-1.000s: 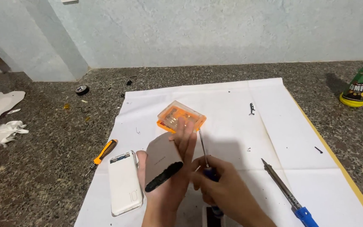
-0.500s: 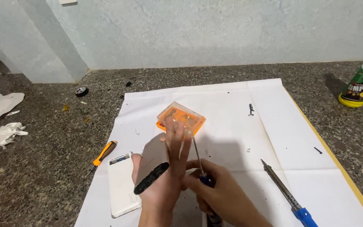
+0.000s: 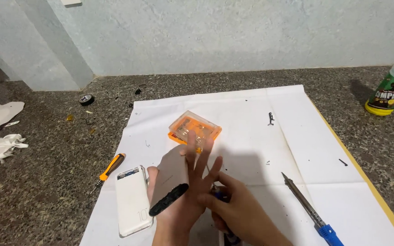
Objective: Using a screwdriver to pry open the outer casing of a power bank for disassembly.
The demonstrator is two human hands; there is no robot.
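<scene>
1. Speckled dark stone runs under a pale wall, and a white paper sheet (image 3: 261,118) is spread over it, seemingly to keep small parts easy to spot.
2. At the sheet's near edge the right hand (image 3: 242,212) is clenched around a dark-handled screwdriver (image 3: 226,230); its tip is hidden behind the other hand.
3. Just left of that grip, the left hand (image 3: 185,191) stands fingers-up with a black strip (image 3: 168,206) pinched under the thumb and a flat grey cover (image 3: 169,166) propped behind the palm, apparently to steady the work against the tool.
4. Left of both hands lies a white power bank (image 3: 132,200), with a small orange screwdriver (image 3: 110,167) beyond it.
5. Ahead of the fingertips sits an orange bit case (image 3: 194,129), within easy reach.
6. Right of the grip lies a blue-handled soldering iron (image 3: 306,207); far right stands a green bottle (image 3: 391,93).
</scene>
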